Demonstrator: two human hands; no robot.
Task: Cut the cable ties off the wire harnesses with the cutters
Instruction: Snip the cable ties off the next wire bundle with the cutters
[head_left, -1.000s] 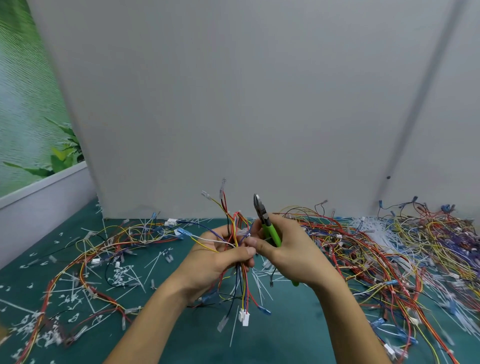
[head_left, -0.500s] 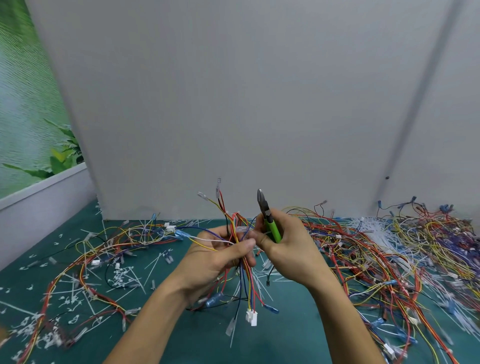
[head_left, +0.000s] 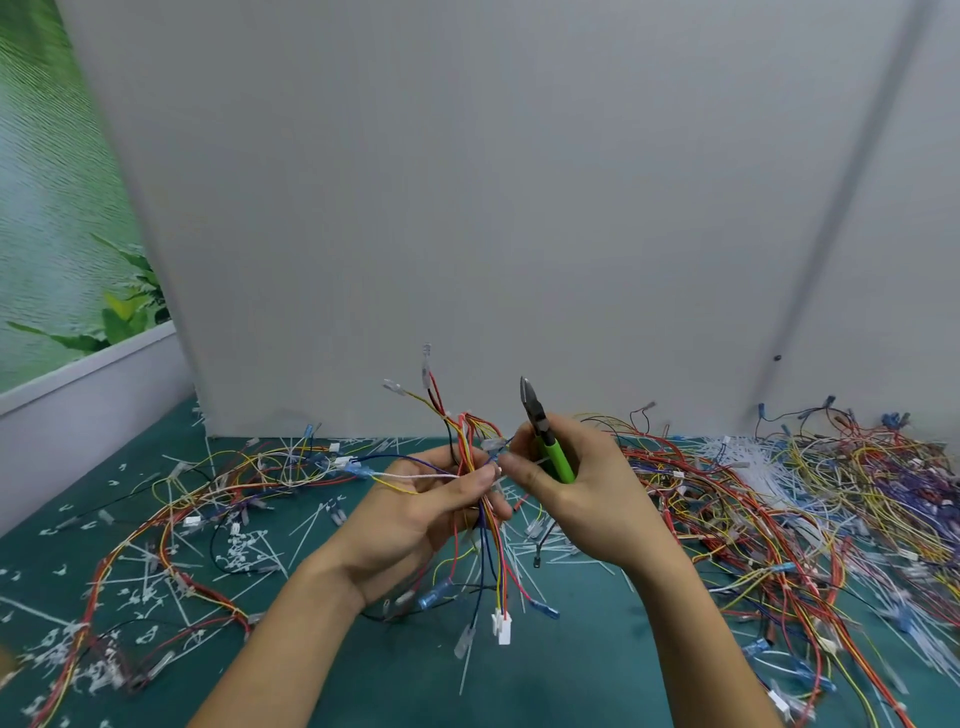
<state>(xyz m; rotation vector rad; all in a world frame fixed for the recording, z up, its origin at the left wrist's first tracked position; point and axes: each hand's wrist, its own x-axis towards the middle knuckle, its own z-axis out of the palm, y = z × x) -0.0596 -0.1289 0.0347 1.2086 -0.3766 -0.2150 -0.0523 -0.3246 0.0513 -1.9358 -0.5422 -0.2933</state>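
Left hand grips upright wire harness; right hand clasps cutters, blades skyward, just right of bundle; tie unseen.

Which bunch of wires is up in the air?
The wire harness gripped by the left hand. The other harnesses lie on the green table.

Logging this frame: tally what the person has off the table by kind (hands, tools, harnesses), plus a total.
Hands: 2, left hand and right hand
Cutters: 1, green-handled, gripped in the right hand
Wire harness: 1, gripped in the left hand
Total: 4
Loose harnesses on the table: too tangled to count.
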